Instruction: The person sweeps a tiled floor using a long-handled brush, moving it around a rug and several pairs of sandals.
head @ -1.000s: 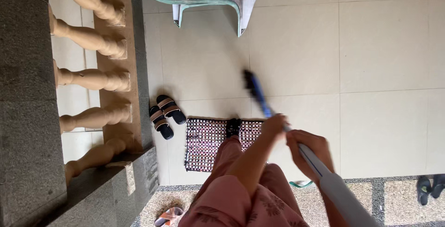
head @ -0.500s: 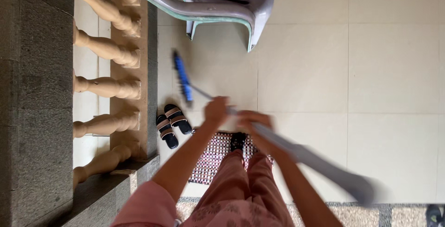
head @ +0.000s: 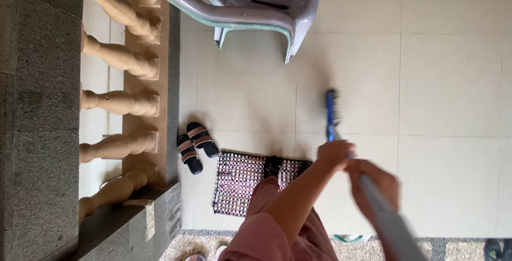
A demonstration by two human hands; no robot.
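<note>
Both my hands grip a long grey-handled broom (head: 388,223) with a narrow blue head (head: 332,109) that rests on the pale floor tiles. My left hand (head: 335,154) is wrapped around the handle lower down, close to the head. Just behind it, my right hand (head: 376,183) is closed on the handle and looks blurred. My pink-clad legs and one dark shoe (head: 271,165) stand on a small woven checked mat (head: 237,178).
A grey plastic chair (head: 250,0) stands at the top. A pair of black-and-tan sandals (head: 194,139) lies beside a tan balustrade (head: 122,101) and a stone ledge (head: 37,133) on the left. Dark shoes (head: 496,249) show at the bottom right corner.
The blue broom head swung from the left near the sandals over to the right of the mat. Both hands moved right with the handle.
</note>
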